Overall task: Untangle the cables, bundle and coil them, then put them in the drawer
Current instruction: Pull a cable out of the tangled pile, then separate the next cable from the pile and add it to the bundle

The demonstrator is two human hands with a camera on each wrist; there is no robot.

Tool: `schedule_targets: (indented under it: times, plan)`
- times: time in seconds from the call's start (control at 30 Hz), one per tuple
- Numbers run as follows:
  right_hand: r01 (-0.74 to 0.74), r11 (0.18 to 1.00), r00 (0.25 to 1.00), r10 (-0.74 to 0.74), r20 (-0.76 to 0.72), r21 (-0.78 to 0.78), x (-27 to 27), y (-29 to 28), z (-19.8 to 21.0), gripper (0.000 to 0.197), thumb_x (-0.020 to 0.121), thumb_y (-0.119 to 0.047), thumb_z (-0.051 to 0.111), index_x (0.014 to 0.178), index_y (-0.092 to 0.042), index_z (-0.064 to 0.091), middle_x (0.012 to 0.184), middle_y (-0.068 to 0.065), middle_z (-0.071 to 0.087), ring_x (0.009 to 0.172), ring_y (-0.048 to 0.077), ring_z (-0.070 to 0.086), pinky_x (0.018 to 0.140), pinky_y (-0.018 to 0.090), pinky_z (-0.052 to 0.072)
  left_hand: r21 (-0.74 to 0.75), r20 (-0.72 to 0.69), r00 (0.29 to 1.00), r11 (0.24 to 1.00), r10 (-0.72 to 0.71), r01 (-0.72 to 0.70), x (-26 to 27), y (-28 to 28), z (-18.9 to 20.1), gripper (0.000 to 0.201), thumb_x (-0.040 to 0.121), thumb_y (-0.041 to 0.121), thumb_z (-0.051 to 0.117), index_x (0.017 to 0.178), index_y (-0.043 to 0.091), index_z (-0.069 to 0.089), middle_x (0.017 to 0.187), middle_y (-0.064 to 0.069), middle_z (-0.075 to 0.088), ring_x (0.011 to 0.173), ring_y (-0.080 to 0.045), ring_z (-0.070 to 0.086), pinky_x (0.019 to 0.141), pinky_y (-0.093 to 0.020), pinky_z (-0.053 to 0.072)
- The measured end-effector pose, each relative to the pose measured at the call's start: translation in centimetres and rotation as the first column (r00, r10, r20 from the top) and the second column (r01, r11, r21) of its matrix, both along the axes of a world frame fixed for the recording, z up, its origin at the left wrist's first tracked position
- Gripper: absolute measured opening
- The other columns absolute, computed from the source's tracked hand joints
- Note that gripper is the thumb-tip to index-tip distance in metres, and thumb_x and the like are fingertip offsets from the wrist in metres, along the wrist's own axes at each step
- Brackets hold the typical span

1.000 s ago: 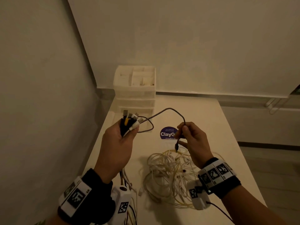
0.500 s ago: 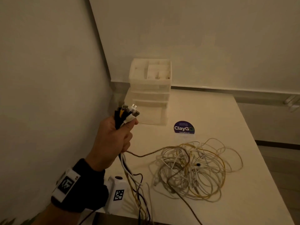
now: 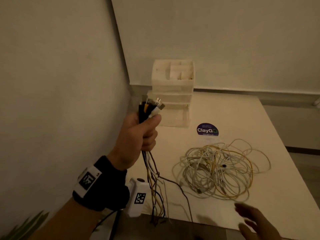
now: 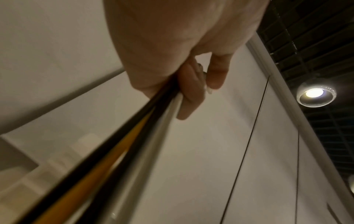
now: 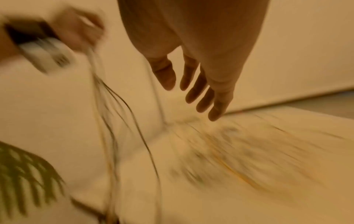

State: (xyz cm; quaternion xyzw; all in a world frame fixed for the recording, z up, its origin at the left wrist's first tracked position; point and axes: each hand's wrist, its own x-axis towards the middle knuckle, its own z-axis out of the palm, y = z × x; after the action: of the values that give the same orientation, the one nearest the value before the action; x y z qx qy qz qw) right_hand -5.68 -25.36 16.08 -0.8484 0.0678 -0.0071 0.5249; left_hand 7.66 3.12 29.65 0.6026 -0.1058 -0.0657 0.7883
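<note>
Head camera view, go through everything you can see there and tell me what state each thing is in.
left hand: raised, gripping the cable bundle.
cable bundle: plug ends gathered upward, cords trailing off the table edge.
tangled pile: loose on the table, not coiled.
right hand: fingers straight, holding nothing.
drawer unit: lower drawer pulled out.

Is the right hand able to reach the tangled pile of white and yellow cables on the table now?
Probably yes. The right hand is open, holds nothing, and hovers at the table's near edge beside the tangled pile of white and yellow cables; nothing lies between them.
</note>
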Motion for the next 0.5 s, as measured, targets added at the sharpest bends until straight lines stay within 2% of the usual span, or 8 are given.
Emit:
schedule_targets:
  times: [0.1,0.17,0.2,0.27,0.3,0.37,0.43,0.5]
  plan:
    - [-0.281,0.956,0.954,0.288,0.085,-0.086,2.8,7.2,3.2,0.056,0.084,-0.044,0.063,0.134,-0.05,0.039,0.125,-0.03,0.053,0.119,-0.011,0.048,0.099,0.015,0.043,-0.126,-0.011,0.992,0.985,-0.122,0.12,-1.7,-0.6,-0.8,0.04,0.088,0.029,0.057,0.068,0.014,0.026,0.055,-0.002,0.017,0.039,-0.009,0.016,0.04,-0.022,0.013]
    - [-0.509,0.86,0.856,0.509,0.09,-0.029,5.2,12.1,4.2,0.059,0.088,-0.046,0.062,0.14,-0.039,0.035,0.129,-0.026,0.05,0.119,-0.009,0.047,0.097,0.011,0.04,-0.144,0.022,0.986,0.976,-0.163,0.165,-3.0,-1.4,-1.3,0.047,0.089,0.037,0.06,0.069,0.011,0.027,0.054,0.0,0.021,0.039,-0.009,0.018,0.039,-0.021,0.016]
    - [-0.541,0.84,0.836,0.535,0.119,0.025,6.3,13.8,4.5,0.046,0.09,-0.041,0.062,0.133,-0.032,0.046,0.124,-0.018,0.057,0.112,-0.002,0.054,0.094,0.018,0.044,-0.132,0.037,0.983,0.975,-0.178,0.182,-3.5,-1.7,-1.4,0.049,0.088,0.043,0.062,0.07,0.011,0.029,0.054,0.001,0.024,0.039,-0.009,0.019,0.039,-0.021,0.018]
    - [-0.55,0.82,0.835,0.544,0.083,0.157,6.7,16.0,4.4,0.02,0.093,-0.03,0.06,0.1,-0.012,0.063,0.092,0.0,0.067,0.08,0.011,0.061,0.079,0.033,0.051,-0.108,0.057,0.981,0.975,-0.186,0.192,-4.2,-2.0,-1.3,0.051,0.084,0.052,0.063,0.07,0.013,0.032,0.054,0.003,0.027,0.039,-0.007,0.021,0.037,-0.02,0.019]
    - [-0.534,0.812,0.841,0.539,0.047,0.235,6.0,16.5,3.6,0.024,0.094,-0.028,0.059,0.083,-0.007,0.062,0.075,0.0,0.062,0.066,0.012,0.055,0.069,0.033,0.048,-0.113,0.056,0.981,0.975,-0.187,0.192,-4.4,-1.9,-1.2,0.053,0.083,0.054,0.063,0.07,0.013,0.031,0.054,0.003,0.027,0.039,-0.007,0.021,0.037,-0.019,0.018]
    - [-0.489,0.803,0.854,0.52,0.001,0.34,4.4,16.8,2.4,0.04,0.094,-0.032,0.057,0.058,-0.021,0.046,0.055,-0.011,0.042,0.053,0.007,0.038,0.06,0.028,0.033,-0.181,0.023,0.981,0.964,-0.192,0.193,-4.8,-1.4,-1.1,0.054,0.082,0.055,0.064,0.07,0.013,0.032,0.054,0.004,0.028,0.039,-0.006,0.019,0.038,-0.02,0.015]
    - [-0.459,0.813,0.863,0.503,-0.035,0.358,3.4,17.0,1.2,0.049,0.092,-0.039,0.058,0.051,-0.032,0.032,0.05,-0.009,0.031,0.051,0.006,0.028,0.059,0.027,0.025,-0.284,0.001,0.983,0.942,-0.185,0.178,-5.1,-0.9,-1.2,0.048,0.08,0.055,0.066,0.073,0.015,0.04,0.054,0.005,0.028,0.04,-0.007,0.017,0.038,-0.021,0.014]
    - [-0.454,0.83,0.868,0.494,-0.048,0.325,3.2,17.1,-0.4,0.05,0.086,-0.05,0.056,0.049,-0.03,0.029,0.049,-0.007,0.03,0.051,0.009,0.028,0.06,0.03,0.025,-0.361,0.02,0.985,0.918,-0.169,0.164,-5.4,-0.8,-1.3,0.047,0.078,0.055,0.068,0.075,0.015,0.042,0.054,0.006,0.031,0.041,-0.008,0.016,0.038,-0.021,0.014]
